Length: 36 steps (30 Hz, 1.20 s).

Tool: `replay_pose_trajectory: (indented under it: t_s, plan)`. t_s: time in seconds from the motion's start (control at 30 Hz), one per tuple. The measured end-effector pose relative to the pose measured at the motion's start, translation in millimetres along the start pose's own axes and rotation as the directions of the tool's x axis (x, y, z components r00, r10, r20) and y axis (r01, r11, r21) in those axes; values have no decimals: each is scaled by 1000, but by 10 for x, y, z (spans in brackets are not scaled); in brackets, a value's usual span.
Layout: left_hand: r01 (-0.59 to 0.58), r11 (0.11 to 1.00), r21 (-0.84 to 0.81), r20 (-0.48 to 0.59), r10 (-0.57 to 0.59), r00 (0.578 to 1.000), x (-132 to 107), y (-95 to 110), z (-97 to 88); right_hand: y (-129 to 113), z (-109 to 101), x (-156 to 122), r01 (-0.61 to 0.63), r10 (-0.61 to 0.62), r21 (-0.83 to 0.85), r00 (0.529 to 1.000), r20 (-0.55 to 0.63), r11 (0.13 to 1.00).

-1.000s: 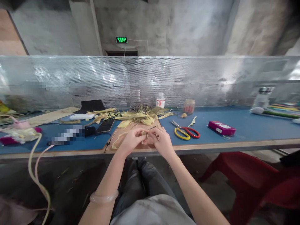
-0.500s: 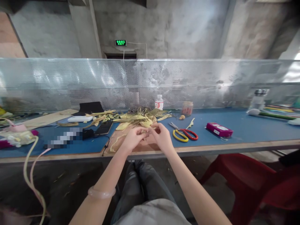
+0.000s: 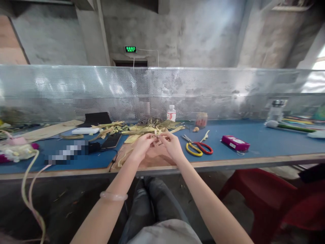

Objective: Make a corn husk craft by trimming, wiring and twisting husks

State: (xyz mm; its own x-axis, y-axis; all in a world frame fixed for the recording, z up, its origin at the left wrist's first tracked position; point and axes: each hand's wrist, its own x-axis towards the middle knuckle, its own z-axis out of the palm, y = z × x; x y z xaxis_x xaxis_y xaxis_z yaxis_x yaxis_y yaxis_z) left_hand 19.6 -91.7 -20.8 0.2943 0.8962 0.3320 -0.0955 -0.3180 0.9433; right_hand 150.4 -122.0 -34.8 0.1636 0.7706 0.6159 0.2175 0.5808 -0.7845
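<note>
My left hand (image 3: 141, 146) and my right hand (image 3: 172, 145) meet over a brown board (image 3: 152, 158) at the front edge of the blue worktable (image 3: 266, 142). Both are closed in a pinch on a small piece of pale dried leaf strip (image 3: 156, 134) held between the fingertips. Just beyond the hands lies a heap of yellow-green dried leaves (image 3: 142, 127). A loose strip (image 3: 124, 158) curls on the board by my left wrist. A pale bangle (image 3: 113, 196) circles my left forearm.
Yellow and red scissors (image 3: 196, 147) lie right of the hands, a magenta box (image 3: 235, 142) further right. A phone (image 3: 111, 140), a white bottle (image 3: 171, 113), a jar (image 3: 201, 119) and a perforated metal screen (image 3: 228, 91) stand behind. A red chair (image 3: 269, 200) is at the right.
Both hands moved away from me across the board, up to the edge of the leaf heap, still pinching the strip together. The view tilted slightly.
</note>
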Motion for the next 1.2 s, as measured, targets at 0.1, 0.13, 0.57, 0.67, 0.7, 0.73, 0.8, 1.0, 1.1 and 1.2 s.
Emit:
replay_pose_trajectory:
  t_s: [0.1,0.13,0.57,0.67,0.7,0.73,0.8,1.0,1.1,1.2]
  plan:
    - [-94,987,127,-8,96,995,186,35,-62,-24,-6,227,172,-155,-184,982,103,968]
    - [-131,977,168,0,133,991,255,20,-87,-2,-9,306,235,-204,-225,967,153,946]
    - [-235,928,289,102,215,971,496,-410,-229,388,-47,468,330,-186,-344,903,388,879]
    - [-285,900,329,115,262,958,495,-419,-235,398,-47,483,318,-189,-342,913,360,884]
    - [-297,889,348,115,274,955,494,-419,-236,398,-46,487,309,-185,-344,919,347,887]
    - [-306,879,367,117,282,952,491,-419,-236,397,-45,488,293,-175,-347,927,332,891]
    - [-320,862,394,131,291,948,479,-414,-237,384,-46,485,252,-146,-348,942,303,903]
    - [-320,856,405,217,250,944,391,-343,-220,330,-49,446,200,-91,-325,943,320,924]
    - [-314,867,387,189,259,947,342,-286,-198,309,-47,427,135,-50,-301,960,274,944]
    - [-300,871,389,165,255,953,333,-276,-193,290,-46,413,103,-26,-273,962,272,957]
